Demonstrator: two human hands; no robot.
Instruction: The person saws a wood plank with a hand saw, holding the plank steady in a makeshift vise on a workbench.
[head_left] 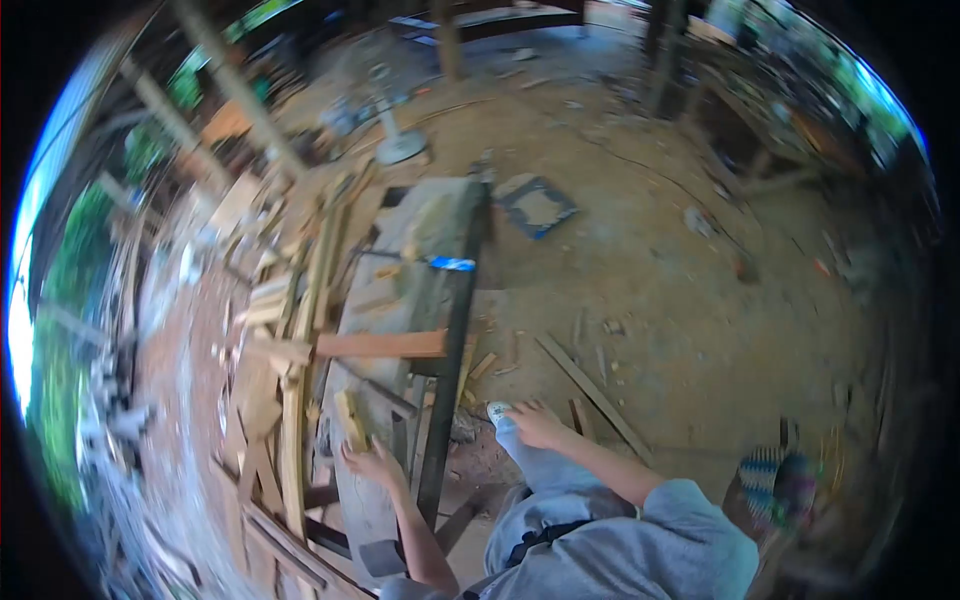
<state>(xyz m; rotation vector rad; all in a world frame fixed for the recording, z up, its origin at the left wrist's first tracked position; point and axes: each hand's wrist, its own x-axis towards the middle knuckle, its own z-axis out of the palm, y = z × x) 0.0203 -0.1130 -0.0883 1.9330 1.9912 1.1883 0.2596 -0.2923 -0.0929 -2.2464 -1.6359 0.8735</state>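
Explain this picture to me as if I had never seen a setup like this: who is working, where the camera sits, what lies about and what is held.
There is no machine: a person works bare-handed. The one picture comes from a camera on their head, looking forward and down; its lens bends the edges.

A long grey bench runs ahead. A reddish wooden bar lies across it, with a small blue item farther along. Loose lengths of wood lie left of it.

The left hand has its fingers at the near end of a yellowish block; whether it is gripped is unclear. The right hand is at the person's leg, apparently holding nothing.
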